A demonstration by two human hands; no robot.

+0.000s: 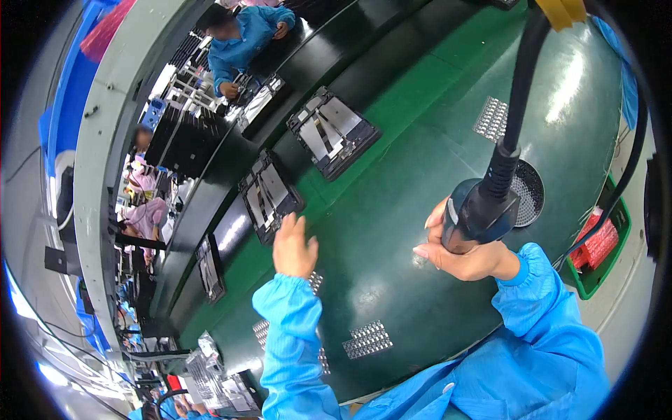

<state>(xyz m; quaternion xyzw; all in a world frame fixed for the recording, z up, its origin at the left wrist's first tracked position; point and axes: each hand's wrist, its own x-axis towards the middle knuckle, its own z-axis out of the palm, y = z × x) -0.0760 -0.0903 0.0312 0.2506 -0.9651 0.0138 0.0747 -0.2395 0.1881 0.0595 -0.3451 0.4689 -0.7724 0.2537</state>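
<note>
The left hand (294, 246), fingers spread and empty, reaches the near edge of the dark panel assembly (270, 196) on the black belt's near edge (long axis pointing away); the right hand (465, 250) grips a hanging electric screwdriver (479, 208) over the green bench.

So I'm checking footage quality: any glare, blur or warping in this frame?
Head view: fisheye bends the conveyor belt edges toward the rim; overhead-light glare streaks the green table; the left hand looks slightly motion-blurred; the right hand gripping the black power tool stays sharp.
</note>
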